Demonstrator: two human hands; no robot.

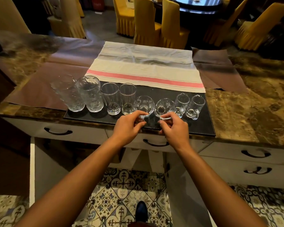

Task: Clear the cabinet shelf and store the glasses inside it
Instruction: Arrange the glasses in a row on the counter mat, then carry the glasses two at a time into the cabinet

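Observation:
Several clear glasses stand in a row on a black mat [202,126] on the marble counter. From the left come two textured tumblers [90,94], two plain tall glasses [111,98], two short round glasses, then two small handled glasses [194,106]. My left hand [129,126] pinches the near rim of the left round glass [144,104]. My right hand [174,127] pinches the near rim of the right round glass [164,107]. Both round glasses tilt toward me.
A white cloth with a pink stripe [144,68] lies behind the mat. Drawers with dark handles [155,143] sit under the counter edge, and an open cabinet space [143,159] shows below. Yellow-covered chairs [146,22] stand beyond the counter.

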